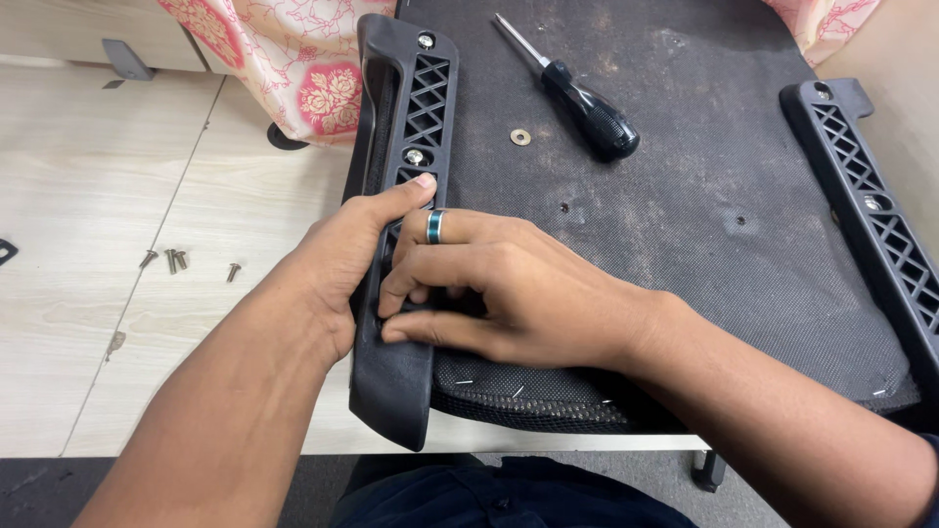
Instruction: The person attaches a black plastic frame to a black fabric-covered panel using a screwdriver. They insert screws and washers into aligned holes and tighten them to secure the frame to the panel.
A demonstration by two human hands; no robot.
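Gripping: the left hand (pixel 342 259) wraps round the outer edge of the black plastic armrest bracket with a lattice of diamond cut-outs (pixel 411 147), thumb laid along its top face.
Right hand: the right hand (pixel 499 293) lies on the same bracket just beside the left, fingers curled and pressed down onto its near part; whether anything is pinched under the fingertips cannot be told. One finger wears a blue and silver ring (pixel 435 227).
Bracket place: it runs near to far along the left edge of the upturned seat base covered in dark grey fabric (pixel 685 196), its near end overhanging the pale wooden table (pixel 88 293).
Bracket fixings: two silver screw heads (pixel 415 156) sit in it, one at the far end and one just beyond the thumb.
Matching part: a second black lattice bracket (pixel 871 205) lies along the right edge of the seat base, well apart from both hands.
Tool: a screwdriver with a black ribbed handle and steel shaft (pixel 577 93) rests on the fabric, far from the hands, tip pointing far-left.
Small part: a metal washer (pixel 520 137) lies on the fabric just left of the screwdriver.
Loose screws: a few small silver screws (pixel 176 260) lie on the table, left of the left forearm.
Cloth: pink flowered fabric (pixel 293 59) hangs at the far edge.
Containers: none shows in view.
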